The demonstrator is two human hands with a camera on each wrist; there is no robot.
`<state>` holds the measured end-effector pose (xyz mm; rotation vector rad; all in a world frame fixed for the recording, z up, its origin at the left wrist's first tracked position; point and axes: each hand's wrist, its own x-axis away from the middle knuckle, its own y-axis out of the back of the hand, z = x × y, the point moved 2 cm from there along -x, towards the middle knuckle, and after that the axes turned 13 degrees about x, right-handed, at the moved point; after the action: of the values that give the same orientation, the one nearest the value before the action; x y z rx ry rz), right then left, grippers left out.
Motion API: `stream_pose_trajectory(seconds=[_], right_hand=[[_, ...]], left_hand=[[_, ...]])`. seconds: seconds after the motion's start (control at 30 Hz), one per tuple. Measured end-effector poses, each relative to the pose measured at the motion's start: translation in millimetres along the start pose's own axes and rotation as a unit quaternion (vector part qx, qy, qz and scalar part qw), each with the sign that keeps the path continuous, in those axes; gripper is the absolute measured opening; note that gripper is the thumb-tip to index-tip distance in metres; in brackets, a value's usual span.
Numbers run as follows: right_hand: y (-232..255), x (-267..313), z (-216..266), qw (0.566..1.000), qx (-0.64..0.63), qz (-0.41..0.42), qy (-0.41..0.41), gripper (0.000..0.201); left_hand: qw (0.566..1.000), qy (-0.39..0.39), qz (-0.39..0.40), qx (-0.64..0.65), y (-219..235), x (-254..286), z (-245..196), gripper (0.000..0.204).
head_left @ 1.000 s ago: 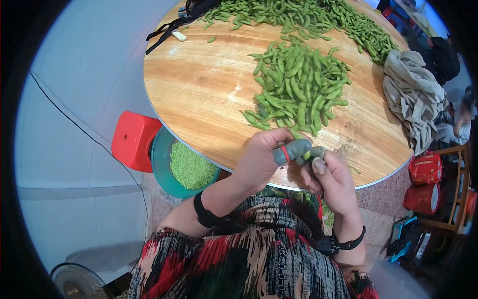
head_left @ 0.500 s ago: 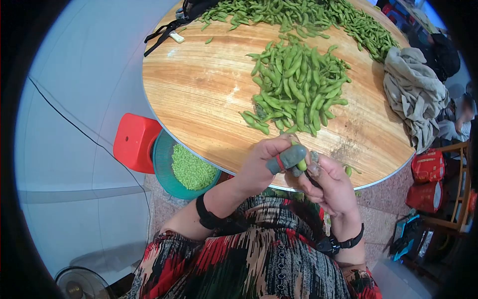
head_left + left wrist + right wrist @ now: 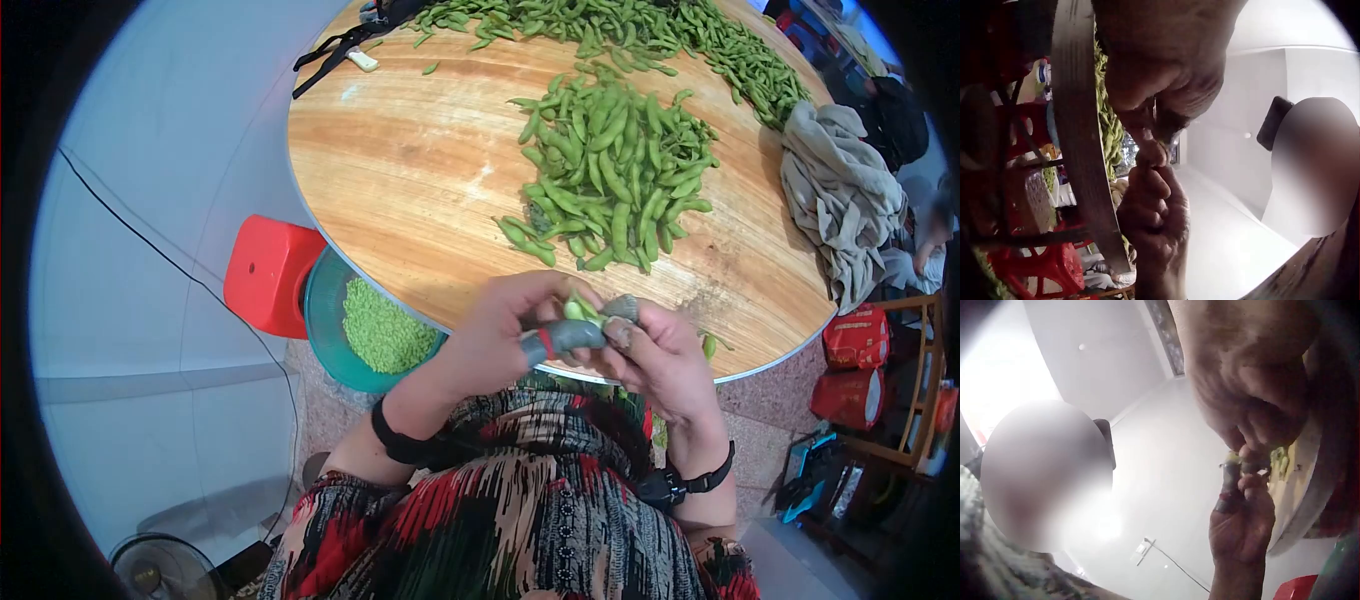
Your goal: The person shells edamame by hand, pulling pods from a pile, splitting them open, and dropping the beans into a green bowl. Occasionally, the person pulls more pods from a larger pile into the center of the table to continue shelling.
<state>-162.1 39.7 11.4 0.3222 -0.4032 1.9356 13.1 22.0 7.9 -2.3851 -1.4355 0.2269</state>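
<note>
In the head view, my left hand (image 3: pixel 490 325) pinches a green soybean pod (image 3: pixel 578 308) just above the table's near edge. A grey sleeve with a red band (image 3: pixel 545 342) covers its thumb, which lies across the pod's lower side. My right hand (image 3: pixel 668 365) grips the pod's other end with thumb and fingertips, one finger capped in ribbed grey (image 3: pixel 622 307). The hands meet fingertip to fingertip in both wrist views, the left hand (image 3: pixel 1166 69) above in the left one and the right hand (image 3: pixel 1247 394) above in the right one. Fingers partly hide the pod.
A heap of soybean pods (image 3: pixel 620 180) lies ahead on the round wooden table (image 3: pixel 400 190), with more pods (image 3: pixel 590 25) behind. Below the left edge stand a green basin (image 3: pixel 325 345) of shelled beans and a red stool (image 3: pixel 265 275). A grey cloth (image 3: pixel 840 190) drapes the right side.
My left thumb has swung from pointing up and right to lying nearly level across the pod. A green pod has appeared on the table edge beside my right hand.
</note>
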Motion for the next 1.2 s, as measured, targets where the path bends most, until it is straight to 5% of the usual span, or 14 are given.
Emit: stream_pose_trajectory(seconds=[0.1,0.13,0.17,0.2,0.27,0.37,0.5,0.57,0.67,0.77,0.83,0.93,1.07,1.2], right_hand=[[-17.4,-20.3,11.4,0.989,0.126,0.013,0.076,0.014],[-22.4,-28.2,22.0,0.927,0.315,-0.082,0.187,0.012],[-29.1,-33.8,31.5,0.809,0.484,-0.174,0.286,0.012],[-34.9,-43.1,34.9,0.809,0.483,-0.175,0.287,0.012],[-46.6,-58.5,35.5,0.707,0.646,-0.146,0.249,0.014],[-49.7,-58.4,32.4,0.659,0.694,-0.161,0.244,0.016],[-27.0,-42.0,22.2,0.656,0.687,-0.188,0.251,0.017],[-14.4,-30.1,18.2,0.723,0.589,-0.238,0.272,0.020],[15.7,-14.6,4.1,0.806,0.473,-0.270,0.232,0.019],[22.0,-0.7,6.8,0.854,0.366,-0.298,0.217,0.017],[11.3,1.8,11.1,0.824,0.442,-0.272,0.226,0.017],[-10.6,-14.2,16.9,0.723,0.592,-0.249,0.256,0.013],[-14.0,-24.3,12.3,0.662,0.662,-0.248,0.249,0.010],[6.8,-9.5,3.7,0.701,0.588,-0.305,0.265,0.014]], left_hand=[[0.996,0.004,-0.023,0.084,15.6,14.8,-7.7,0.018],[0.986,-0.028,-0.089,0.135,25.3,18.8,-8.3,0.017],[0.969,-0.060,-0.154,0.185,33.0,21.8,-8.3,0.017],[0.969,-0.060,-0.153,0.185,36.2,21.8,-8.1,0.017],[0.967,-0.092,-0.169,0.165,41.9,22.4,-11.4,0.016],[0.982,-0.065,-0.157,0.079,43.4,27.7,-14.2,0.028],[0.995,-0.011,-0.100,-0.006,22.8,27.3,-13.5,0.036],[0.974,0.189,0.113,-0.058,-3.4,25.6,-15.3,0.030],[0.946,0.033,0.291,-0.142,-21.7,22.1,5.3,0.035],[0.932,-0.023,0.260,-0.251,-8.0,15.0,-11.8,0.038],[0.992,0.090,-0.003,-0.092,5.1,17.8,-25.5,0.045],[0.976,-0.054,-0.176,-0.120,34.1,0.9,-20.3,0.039],[0.990,0.003,-0.115,-0.081,27.1,-8.7,-14.7,0.030],[0.993,0.018,-0.112,0.010,8.0,-13.9,-8.0,0.030]])
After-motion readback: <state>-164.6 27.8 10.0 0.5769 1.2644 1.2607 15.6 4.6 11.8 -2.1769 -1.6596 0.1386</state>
